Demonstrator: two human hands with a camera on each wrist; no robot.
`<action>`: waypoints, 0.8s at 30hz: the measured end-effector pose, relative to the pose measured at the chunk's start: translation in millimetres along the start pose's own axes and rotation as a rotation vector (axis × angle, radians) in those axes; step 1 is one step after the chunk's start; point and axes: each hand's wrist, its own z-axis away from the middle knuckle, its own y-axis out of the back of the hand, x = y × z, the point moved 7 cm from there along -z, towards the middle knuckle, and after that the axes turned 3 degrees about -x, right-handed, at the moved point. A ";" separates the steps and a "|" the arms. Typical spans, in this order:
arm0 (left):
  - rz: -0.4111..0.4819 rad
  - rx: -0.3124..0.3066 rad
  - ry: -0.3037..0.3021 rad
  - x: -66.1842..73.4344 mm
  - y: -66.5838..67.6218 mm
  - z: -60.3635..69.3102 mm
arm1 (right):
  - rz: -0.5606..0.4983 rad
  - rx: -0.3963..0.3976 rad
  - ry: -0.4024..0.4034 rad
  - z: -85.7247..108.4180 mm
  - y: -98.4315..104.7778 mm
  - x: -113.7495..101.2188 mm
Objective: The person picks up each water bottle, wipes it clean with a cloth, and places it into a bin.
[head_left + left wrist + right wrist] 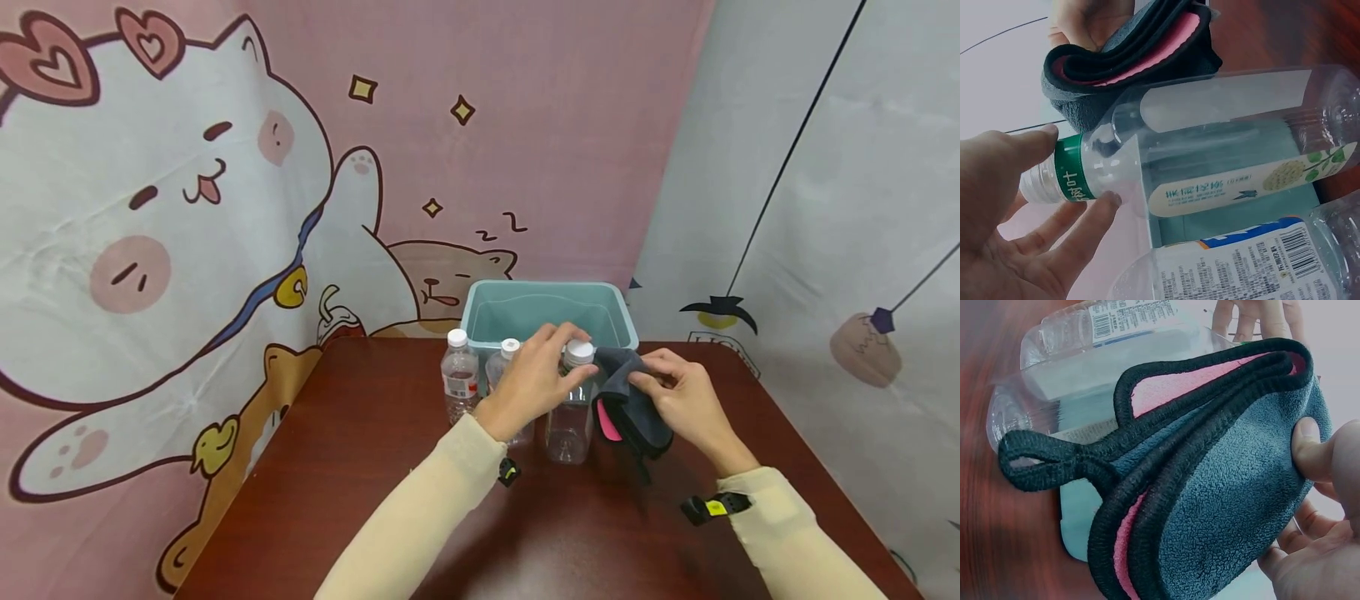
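Note:
My left hand (531, 379) has its thumb and fingers around the neck of a clear plastic bottle (570, 425), just below the white cap. This bottle stands upright and has a green neck band (1071, 167). Just to the right, my right hand (686, 396) pinches a folded cleaning cloth (637, 408) between thumb and fingers. Dark grey with black edging, the cloth (1235, 487) shows pink inside its folds and a black hanging loop (1035, 459). It hangs above the table, close beside the bottle.
Left of the held bottle, a second clear bottle (507, 352) stands partly behind my left hand. Farther left is a third bottle (459, 367) with a white-and-red label. Behind them sits a light blue plastic bin (551, 287) on the dark red-brown table (360, 450), against a patterned curtain (570, 150).

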 end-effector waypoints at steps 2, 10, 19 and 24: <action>0.008 0.006 0.000 -0.3 -0.3 -0.6 | 0.003 -0.002 -0.009 0.3 0.6 1.4; 0.081 0.001 -0.011 -1.4 -3.1 0.4 | 0.002 0.004 -0.016 2.1 2.1 8.4; 0.117 -0.011 -0.078 2.0 1.1 4.7 | 0.021 0.013 -0.006 1.6 2.6 10.1; 0.146 -0.041 -0.103 1.5 0.7 4.7 | 0.034 0.015 -0.001 0.7 3.5 7.7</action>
